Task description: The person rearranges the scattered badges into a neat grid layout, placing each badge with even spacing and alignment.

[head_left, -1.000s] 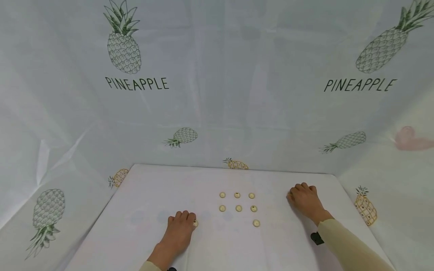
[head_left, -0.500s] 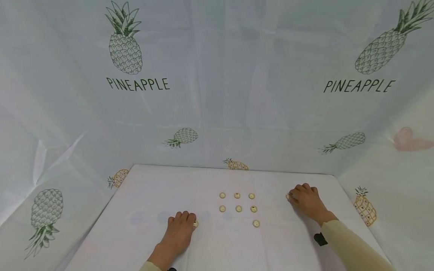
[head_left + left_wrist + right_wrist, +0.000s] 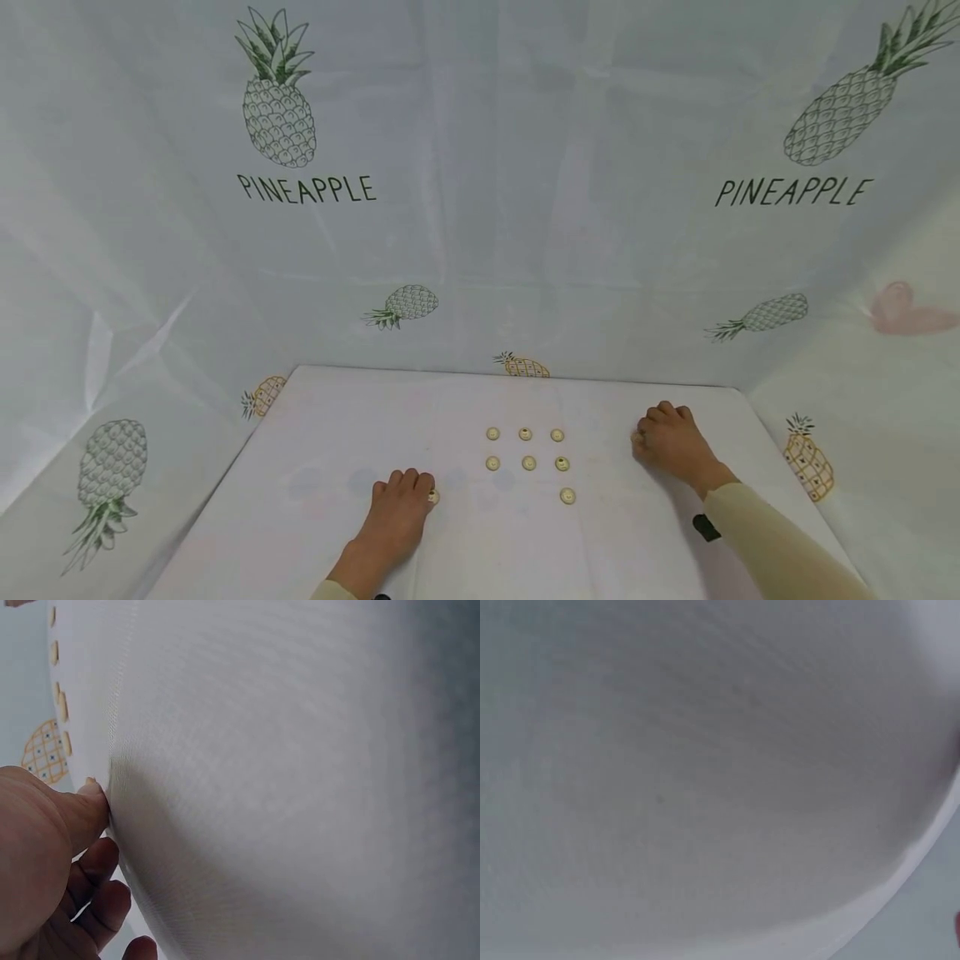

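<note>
My left hand (image 3: 400,510) rests low on the white tabletop, fingers curled down at a small round cream disc (image 3: 434,497) that is partly hidden by the fingertips. In the left wrist view the thumb (image 3: 91,806) presses at the cloth, and a sliver of the disc shows at its tip. Farther right, my right hand (image 3: 672,442) pinches another cream disc (image 3: 636,437), mostly covered by its fingers. Between the hands lie several like discs: a row of three with a middle one (image 3: 526,434), a second row of three (image 3: 528,462), and a single disc (image 3: 567,496) below.
A white cloth covers the table (image 3: 300,450). Behind and at both sides hangs a pale curtain (image 3: 480,208) printed with pineapples. The right wrist view shows mostly blurred white cloth.
My right hand shifts slightly at its disc; half a second ago more of that disc showed than now. The left hand and the discs between stay in place.
</note>
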A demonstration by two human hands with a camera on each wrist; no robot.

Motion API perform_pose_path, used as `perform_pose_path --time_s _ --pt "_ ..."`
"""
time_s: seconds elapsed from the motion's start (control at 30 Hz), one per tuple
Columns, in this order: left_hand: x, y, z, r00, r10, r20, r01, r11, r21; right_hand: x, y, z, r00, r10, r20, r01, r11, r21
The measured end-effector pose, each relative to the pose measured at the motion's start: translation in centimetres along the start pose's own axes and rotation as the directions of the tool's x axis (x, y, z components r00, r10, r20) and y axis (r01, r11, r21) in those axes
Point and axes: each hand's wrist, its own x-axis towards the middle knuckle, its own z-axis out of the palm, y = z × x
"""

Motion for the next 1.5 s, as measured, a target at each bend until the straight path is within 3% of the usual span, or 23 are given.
perform_pose_path --time_s 0.13,0.23,0.43,0.7,1.07,1.5 --pt "-0.3 -0.2 0.3 1.000 0.008 -0.019 -0.008 1.000 0.006 0.4 -0.8 0.3 0.985 -0.127 -0.119 0.116 0.989 -0.093" --pt "-0.5 -0.4 0.6 0.999 0.013 -0.037 -0.013 1.000 0.018 0.7 -1.6 0.4 0.978 -0.150 -0.144 0.137 0.986 -0.097" --pt "-0.6 -0.5 0.6 0.999 0.008 -0.031 -0.008 1.000 -0.009 0.9 -3.3 0.3 0.976 -0.164 -0.145 0.152 0.984 -0.094" --pt "-0.4 -1.0 0.9 1.000 0.016 -0.025 -0.015 1.000 0.025 1.3 -5.8 -0.1 0.976 -0.174 -0.131 0.162 0.982 -0.101" --pt "-0.3 -0.8 0.8 0.997 0.027 -0.068 -0.026 1.000 0.010 1.6 -9.2 -0.4 0.967 -0.216 -0.135 0.207 0.976 -0.073" --pt "0.1 -0.5 0.6 0.997 0.028 -0.076 -0.028 1.000 -0.004 1.3 -13.1 -0.8 0.974 -0.216 -0.072 0.213 0.976 -0.050"
